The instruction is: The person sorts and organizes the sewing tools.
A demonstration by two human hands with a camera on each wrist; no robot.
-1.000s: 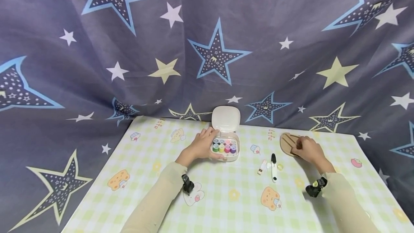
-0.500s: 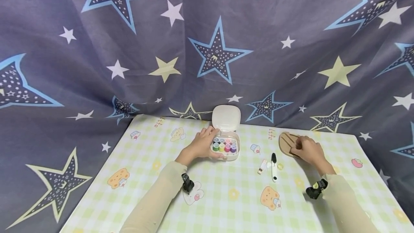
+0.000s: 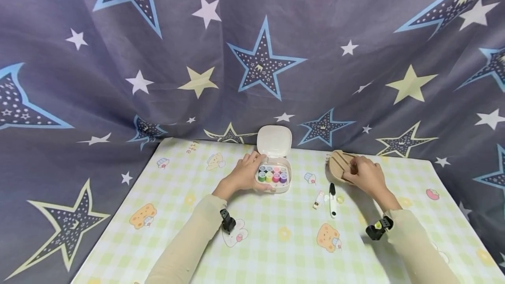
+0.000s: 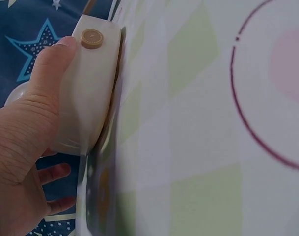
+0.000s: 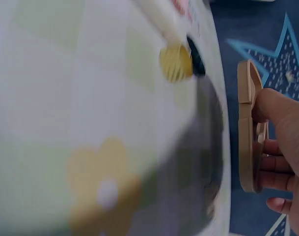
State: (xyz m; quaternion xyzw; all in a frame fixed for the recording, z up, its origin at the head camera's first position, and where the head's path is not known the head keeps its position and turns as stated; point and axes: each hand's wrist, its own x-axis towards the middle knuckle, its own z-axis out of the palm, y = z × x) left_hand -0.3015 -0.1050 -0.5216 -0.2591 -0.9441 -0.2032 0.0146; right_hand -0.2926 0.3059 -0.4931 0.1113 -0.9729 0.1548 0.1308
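My left hand [image 3: 244, 174] grips the left side of a small white box [image 3: 283, 189], its lid [image 3: 274, 141] raised at the back. Several coloured thread spools [image 3: 269, 176] stand in two rows inside. In the left wrist view, the thumb lies along the box wall [image 4: 85, 98] near a brown button-shaped clasp [image 4: 92, 39]. My right hand [image 3: 367, 176] pinches a rounded brown tray [image 3: 337, 165] with dividers and holds it raised over the table. The right wrist view shows the tray [image 5: 246, 152] edge-on, thumb and fingers at its inner side.
A slim white tool with a black tip [image 3: 332, 200] lies on the checked tablecloth [image 3: 276, 253] below the tray. Beside it are a small pink-and-white item [image 3: 318, 200] and a round yellow piece [image 3: 340, 199]. A star-patterned curtain [image 3: 236, 34] hangs behind the table.
My right hand has lifted the brown tray and moved it left, towards the box. My left hand keeps its hold on the box.
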